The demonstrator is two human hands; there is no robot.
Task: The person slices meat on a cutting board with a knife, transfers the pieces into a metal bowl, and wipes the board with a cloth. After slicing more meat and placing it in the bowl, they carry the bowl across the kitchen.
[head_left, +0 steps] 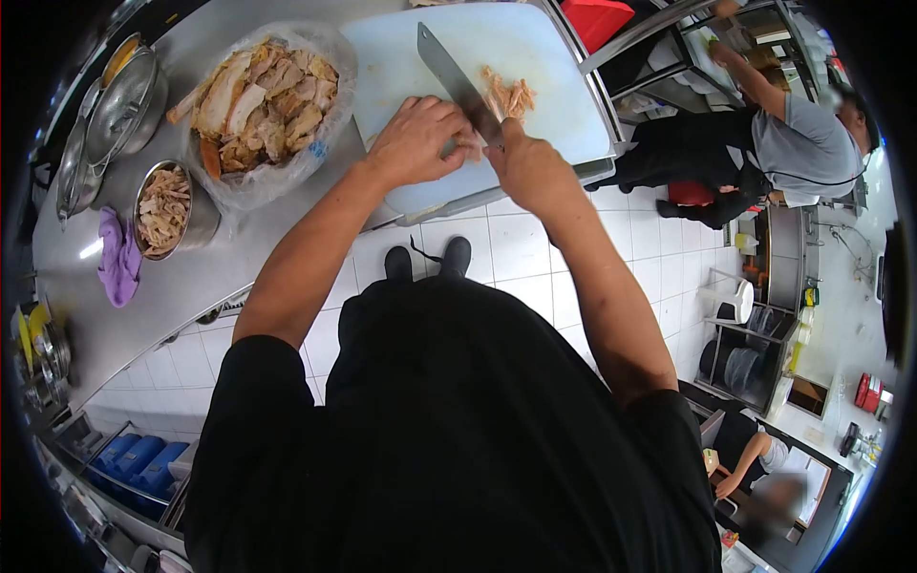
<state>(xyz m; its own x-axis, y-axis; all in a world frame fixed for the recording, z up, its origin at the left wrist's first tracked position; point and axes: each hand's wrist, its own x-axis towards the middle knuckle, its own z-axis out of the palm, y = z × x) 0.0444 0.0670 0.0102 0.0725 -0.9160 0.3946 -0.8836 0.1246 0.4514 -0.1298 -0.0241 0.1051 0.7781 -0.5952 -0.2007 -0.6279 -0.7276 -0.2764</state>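
Note:
My right hand (537, 170) grips the handle of a cleaver (457, 80), its broad blade slanting up and left over the white cutting board (382, 48). Beside the blade, my left hand (420, 141) has its fingers curled down on a small piece of cooked chicken (470, 147), mostly hidden by the fingers. Shredded chicken (508, 95) lies in a small heap on the board, right of the blade. Left of the board, a clear plastic bag (336, 59) stands open around large cooked chicken pieces (272, 110).
A metal pot (202, 215) holds chicken strips (164, 210). Near it are a purple cloth (117, 258) and metal strainers (124, 110) on the steel counter (86, 329). One person (802, 143) stands at the right by shelving; another person (755, 458) is at lower right.

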